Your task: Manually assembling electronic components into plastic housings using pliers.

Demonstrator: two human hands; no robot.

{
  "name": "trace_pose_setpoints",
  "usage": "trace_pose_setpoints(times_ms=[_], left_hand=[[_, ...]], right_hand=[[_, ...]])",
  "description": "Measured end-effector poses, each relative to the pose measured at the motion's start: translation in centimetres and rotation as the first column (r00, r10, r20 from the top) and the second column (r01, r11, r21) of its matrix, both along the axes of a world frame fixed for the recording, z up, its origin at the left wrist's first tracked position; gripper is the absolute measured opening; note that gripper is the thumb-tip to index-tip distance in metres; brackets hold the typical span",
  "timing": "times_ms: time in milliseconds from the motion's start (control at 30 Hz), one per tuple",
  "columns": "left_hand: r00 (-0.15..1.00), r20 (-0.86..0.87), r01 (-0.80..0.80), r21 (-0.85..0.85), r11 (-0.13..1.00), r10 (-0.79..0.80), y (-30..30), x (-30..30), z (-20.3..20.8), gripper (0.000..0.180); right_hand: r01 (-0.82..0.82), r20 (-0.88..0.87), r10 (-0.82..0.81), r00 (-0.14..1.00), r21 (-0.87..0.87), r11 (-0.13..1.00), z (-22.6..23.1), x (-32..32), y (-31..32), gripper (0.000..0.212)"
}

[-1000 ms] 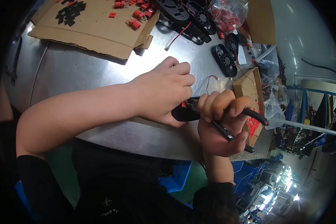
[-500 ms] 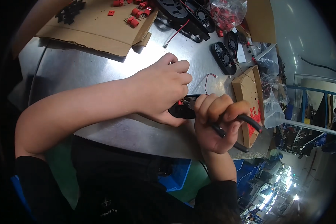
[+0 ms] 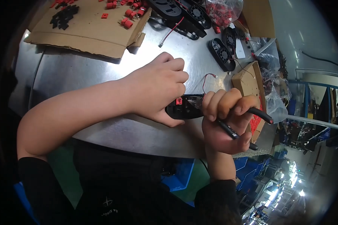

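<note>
My left hand (image 3: 157,86) bends over a black plastic housing (image 3: 189,111) on the metal table, its fingers curled along the far side and the thumb at the near edge. A small red block (image 3: 179,101) sits inside the housing. My right hand (image 3: 225,122) is wrapped round black-handled pliers (image 3: 262,114), with the fingers on the upper handle and the thumb beside the lower one. The handles stand apart. The metal jaws lie over the housing's right part, partly hidden by my fingers. A red and black wire (image 3: 204,80) with a white plug trails behind.
Cardboard (image 3: 90,39) at the far left bears black pieces and red parts. Black fan housings (image 3: 221,54) lie at the back, near a clear bag (image 3: 224,11) of red parts. A cardboard tray (image 3: 248,78) with small red pieces stands at the right. The table's curved near edge runs before me.
My right hand has shifted slightly right with the pliers, its thumb straighter and the handles a little wider apart. More of the red block and housing shows. My left hand keeps its hold.
</note>
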State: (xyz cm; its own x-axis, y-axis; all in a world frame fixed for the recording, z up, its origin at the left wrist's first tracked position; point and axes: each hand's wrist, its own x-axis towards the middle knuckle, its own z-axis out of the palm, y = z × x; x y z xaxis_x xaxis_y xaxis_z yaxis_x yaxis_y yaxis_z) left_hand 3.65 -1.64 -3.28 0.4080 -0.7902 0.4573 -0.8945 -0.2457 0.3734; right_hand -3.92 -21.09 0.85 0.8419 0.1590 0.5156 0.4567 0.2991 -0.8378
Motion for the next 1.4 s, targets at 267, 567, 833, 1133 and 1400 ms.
trace_pose_setpoints(times_ms=[267, 567, 833, 1133, 1400], left_hand=[[1.000, -0.029, 0.007, 0.011, 1.000, -0.007, -0.3, 0.2, 0.2, 0.053], [1.000, 0.004, 0.009, -0.005, 1.000, -0.009, -0.6, 0.3, 0.2, 0.050], [0.997, -0.051, 0.059, -0.004, 0.998, -0.059, -0.4, 0.0, 0.2, 0.047], [0.947, -0.291, 0.119, -0.069, 0.990, -0.135, -0.1, -0.1, -0.3, 0.045], [0.953, -0.250, 0.157, -0.070, 0.985, -0.170, -0.1, 0.0, -0.2, 0.039]], right_hand=[[-0.024, -0.072, 0.027, 0.997, 0.047, 0.999, 0.3, 0.2, 0.0, 0.053], [-0.017, -0.150, 0.027, 0.988, 0.069, 0.997, -0.2, 0.4, 0.2, 0.058], [-0.034, -0.132, 0.031, 0.991, -0.022, 0.999, 0.3, 0.6, 0.5, 0.062], [-0.121, -0.160, 0.070, 0.985, -0.332, 0.935, 1.7, 3.0, 2.0, 0.072], [-0.353, -0.217, 0.298, 0.930, -0.294, 0.888, 2.6, 4.8, 1.3, 0.060]])
